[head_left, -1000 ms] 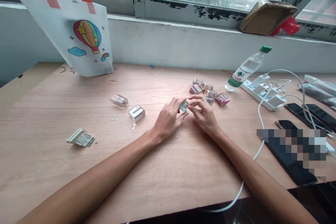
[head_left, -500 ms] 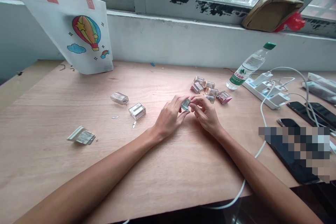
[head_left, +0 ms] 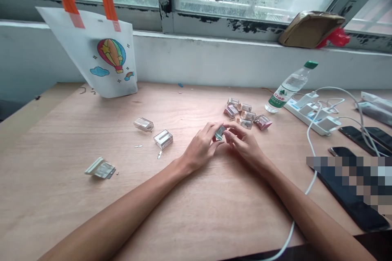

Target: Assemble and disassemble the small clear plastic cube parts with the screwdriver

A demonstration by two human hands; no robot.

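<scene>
Left forearm (head_left: 128, 208): bare over its whole visible length, smooth in outline, broadest at the lower edge of the view and tapering to a narrow wrist. Left hand (head_left: 200, 147): bare, slim, with slender fingers (head_left: 212, 129) and a thumb. Right forearm (head_left: 301, 204): likewise bare and tapering towards the wrist. Right hand (head_left: 246, 143): bare, of similar build. Nails: too small to make out.

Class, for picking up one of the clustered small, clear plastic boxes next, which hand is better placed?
Probably the right hand, which lies nearer the cluster of small, clear plastic boxes. The left hand is farther away and grips the small, greenish, translucent piece, though the right hand is close to that too.
</scene>
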